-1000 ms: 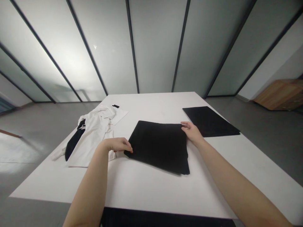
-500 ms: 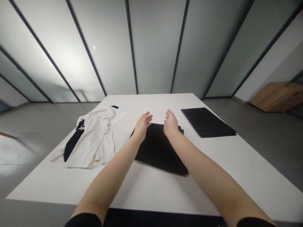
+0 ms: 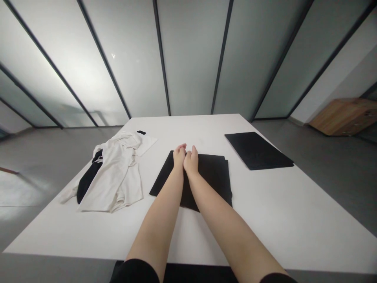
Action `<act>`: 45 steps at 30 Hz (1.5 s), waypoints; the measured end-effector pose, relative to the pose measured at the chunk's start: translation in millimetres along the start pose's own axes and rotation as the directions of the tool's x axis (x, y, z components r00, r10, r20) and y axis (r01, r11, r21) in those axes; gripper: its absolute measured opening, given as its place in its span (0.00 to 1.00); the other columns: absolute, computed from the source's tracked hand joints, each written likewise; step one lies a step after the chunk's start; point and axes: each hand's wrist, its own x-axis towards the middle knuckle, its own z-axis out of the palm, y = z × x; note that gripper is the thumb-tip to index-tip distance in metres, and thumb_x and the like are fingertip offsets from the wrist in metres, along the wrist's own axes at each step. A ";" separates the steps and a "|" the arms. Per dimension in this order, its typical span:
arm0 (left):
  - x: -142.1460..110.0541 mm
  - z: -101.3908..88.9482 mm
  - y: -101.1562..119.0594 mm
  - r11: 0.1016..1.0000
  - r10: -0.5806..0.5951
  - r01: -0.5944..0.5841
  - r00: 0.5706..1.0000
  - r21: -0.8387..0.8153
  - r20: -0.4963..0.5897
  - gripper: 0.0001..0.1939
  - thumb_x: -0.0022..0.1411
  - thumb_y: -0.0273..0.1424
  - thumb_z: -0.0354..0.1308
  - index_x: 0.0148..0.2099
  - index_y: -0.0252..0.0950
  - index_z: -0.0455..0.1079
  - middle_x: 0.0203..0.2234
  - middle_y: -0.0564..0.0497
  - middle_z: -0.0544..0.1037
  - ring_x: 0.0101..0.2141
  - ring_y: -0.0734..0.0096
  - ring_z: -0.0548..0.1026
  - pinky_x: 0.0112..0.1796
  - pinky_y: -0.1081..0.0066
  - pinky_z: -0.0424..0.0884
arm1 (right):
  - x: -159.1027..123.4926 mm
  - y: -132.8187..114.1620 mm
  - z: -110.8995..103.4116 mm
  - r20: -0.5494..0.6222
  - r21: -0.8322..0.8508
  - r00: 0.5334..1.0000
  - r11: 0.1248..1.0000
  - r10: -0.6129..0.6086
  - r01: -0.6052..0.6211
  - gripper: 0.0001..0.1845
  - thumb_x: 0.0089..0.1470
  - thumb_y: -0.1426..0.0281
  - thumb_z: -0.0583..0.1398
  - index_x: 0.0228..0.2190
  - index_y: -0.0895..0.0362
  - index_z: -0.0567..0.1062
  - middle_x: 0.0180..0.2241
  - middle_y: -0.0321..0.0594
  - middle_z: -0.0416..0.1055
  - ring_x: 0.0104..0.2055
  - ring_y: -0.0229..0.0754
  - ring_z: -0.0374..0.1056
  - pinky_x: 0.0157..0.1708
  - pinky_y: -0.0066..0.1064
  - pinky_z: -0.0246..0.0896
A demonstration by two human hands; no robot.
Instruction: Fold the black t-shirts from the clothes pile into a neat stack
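Observation:
My left hand (image 3: 179, 155) and my right hand (image 3: 191, 160) lie side by side on the far part of a folded black cloth (image 3: 216, 177), touching each other and holding nothing. To the right, a flat black garment (image 3: 256, 151) lies folded on the white table (image 3: 259, 224), out of reach of both hands. Left of my hands is a crumpled white garment (image 3: 116, 177), with a black piece of cloth (image 3: 88, 180) partly hidden beneath it. A small black tag (image 3: 141, 132) lies beyond the white garment.
The white table ends in visible edges, with grey floor on both sides. Frosted glass panels in dark frames stand beyond it. A wooden piece of furniture (image 3: 344, 116) stands at the far right.
My hands have come down from their raised, apart position and now rest together on the folded black cloth. The cloth's outline looks squarer, and the view has shifted slightly.

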 end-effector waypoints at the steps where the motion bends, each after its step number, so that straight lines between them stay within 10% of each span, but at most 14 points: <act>1: 0.3 -2.1 0.7 0.996 0.034 -0.034 0.999 0.078 0.007 0.12 0.69 0.28 0.56 0.48 0.36 0.82 0.50 0.40 0.85 0.57 0.56 0.80 0.64 0.57 0.70 | 0.9 -0.7 -4.4 0.036 -0.087 0.999 0.996 -0.010 0.013 0.34 0.67 0.71 0.46 0.71 0.68 0.63 0.72 0.63 0.62 0.77 0.60 0.51 0.74 0.58 0.44; 9: -5.9 -25.9 9.0 0.700 0.081 -0.298 0.936 0.649 0.342 0.16 0.69 0.26 0.55 0.53 0.38 0.81 0.60 0.40 0.81 0.74 0.49 0.60 0.74 0.47 0.47 | -8.3 2.3 -46.8 0.330 -0.655 0.938 0.742 0.111 0.143 0.37 0.71 0.66 0.48 0.74 0.73 0.56 0.78 0.63 0.46 0.81 0.66 0.35 0.76 0.57 0.27; 23: -20.2 -51.1 22.2 0.320 -0.043 -0.291 0.946 0.902 0.321 0.31 0.74 0.42 0.54 0.75 0.41 0.64 0.78 0.37 0.56 0.77 0.40 0.47 0.73 0.39 0.40 | 3.7 49.1 -139.4 0.246 -0.635 0.969 0.760 0.028 0.139 0.37 0.72 0.59 0.49 0.72 0.70 0.63 0.75 0.65 0.54 0.80 0.66 0.39 0.76 0.61 0.29; 33: -23.7 -50.6 27.2 0.297 0.070 -0.133 0.991 0.946 0.118 0.36 0.75 0.42 0.50 0.75 0.25 0.57 0.67 0.20 0.67 0.71 0.29 0.60 0.68 0.42 0.55 | 8.7 76.4 -178.2 0.030 -0.634 0.999 0.774 0.036 -0.009 0.39 0.65 0.49 0.58 0.64 0.67 0.72 0.68 0.73 0.63 0.75 0.77 0.50 0.71 0.68 0.43; 38: -11.2 -58.1 35.8 0.210 0.057 -0.047 0.998 0.977 0.036 0.27 0.74 0.42 0.52 0.64 0.25 0.68 0.59 0.20 0.75 0.63 0.32 0.72 0.61 0.49 0.66 | 24.9 69.9 -202.0 0.013 -0.706 0.985 0.698 0.175 -0.115 0.44 0.56 0.39 0.63 0.52 0.68 0.80 0.58 0.80 0.69 0.67 0.83 0.61 0.63 0.73 0.53; 45: 8.1 -75.0 41.4 0.344 -0.114 0.051 0.993 0.938 -0.012 0.17 0.72 0.41 0.57 0.51 0.31 0.76 0.54 0.21 0.80 0.60 0.32 0.77 0.57 0.49 0.69 | 35.3 66.4 -214.9 0.151 -0.692 0.968 0.721 0.199 -0.041 0.22 0.55 0.48 0.67 0.26 0.54 0.79 0.36 0.56 0.82 0.49 0.65 0.78 0.54 0.55 0.69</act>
